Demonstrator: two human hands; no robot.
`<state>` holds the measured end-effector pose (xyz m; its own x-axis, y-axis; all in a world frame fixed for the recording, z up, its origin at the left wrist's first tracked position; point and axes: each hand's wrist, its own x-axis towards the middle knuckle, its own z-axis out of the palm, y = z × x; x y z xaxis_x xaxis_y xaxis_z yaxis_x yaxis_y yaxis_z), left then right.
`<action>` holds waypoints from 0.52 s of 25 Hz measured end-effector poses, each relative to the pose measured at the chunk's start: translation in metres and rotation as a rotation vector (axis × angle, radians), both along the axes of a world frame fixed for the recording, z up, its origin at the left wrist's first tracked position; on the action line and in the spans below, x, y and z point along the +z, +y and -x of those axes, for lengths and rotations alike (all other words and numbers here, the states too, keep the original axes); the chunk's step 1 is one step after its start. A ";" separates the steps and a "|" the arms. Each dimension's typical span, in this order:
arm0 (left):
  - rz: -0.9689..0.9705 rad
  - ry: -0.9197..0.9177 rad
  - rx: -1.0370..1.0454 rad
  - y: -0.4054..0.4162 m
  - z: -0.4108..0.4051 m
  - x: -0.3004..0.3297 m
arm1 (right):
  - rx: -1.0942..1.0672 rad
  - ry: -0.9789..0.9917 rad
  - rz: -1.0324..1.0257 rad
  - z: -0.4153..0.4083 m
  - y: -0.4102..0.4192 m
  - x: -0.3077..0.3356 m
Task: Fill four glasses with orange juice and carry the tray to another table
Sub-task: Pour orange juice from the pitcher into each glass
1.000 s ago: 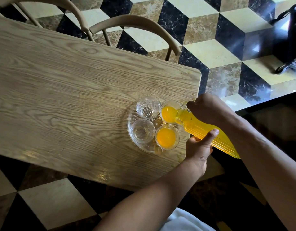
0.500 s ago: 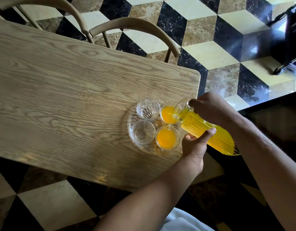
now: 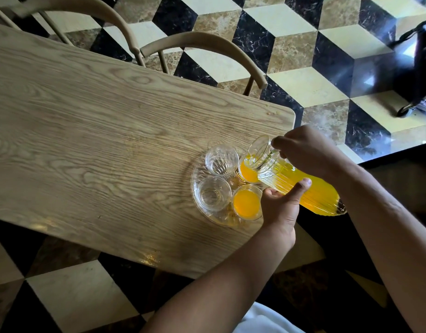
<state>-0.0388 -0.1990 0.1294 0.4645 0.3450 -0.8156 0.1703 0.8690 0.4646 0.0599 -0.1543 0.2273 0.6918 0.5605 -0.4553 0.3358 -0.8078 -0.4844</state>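
Between both hands (image 3: 280,207), the jug (image 3: 303,186) tilts.

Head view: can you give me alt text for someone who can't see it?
Two hands tilt a ribbed jug of orange juice over a round glass tray near a wooden table's corner; the right hand holds the neck, the left hand supports it underneath. Two glasses hold juice, two are empty.

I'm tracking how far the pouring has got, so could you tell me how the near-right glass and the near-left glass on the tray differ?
The near-right glass holds orange juice nearly to its rim; the near-left glass is empty and clear. The near-right glass sits beside the left hand; the near-left glass stands farther from it. Both stand upright on the clear round tray.
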 end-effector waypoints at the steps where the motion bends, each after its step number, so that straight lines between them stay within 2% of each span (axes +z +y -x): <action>1: 0.002 0.000 0.007 0.003 0.001 0.001 | 0.010 0.001 -0.003 0.001 0.004 0.001; 5: 0.003 0.005 0.051 0.013 0.003 0.002 | 0.067 0.019 -0.013 0.006 0.019 0.003; 13: 0.064 0.036 0.091 0.023 0.006 0.006 | 0.168 -0.079 0.110 0.012 0.045 -0.010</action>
<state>-0.0448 -0.1761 0.1352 0.4036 0.3310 -0.8530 0.1047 0.9094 0.4025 0.0480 -0.1093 0.2176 0.6288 0.6204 -0.4687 0.5032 -0.7842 -0.3630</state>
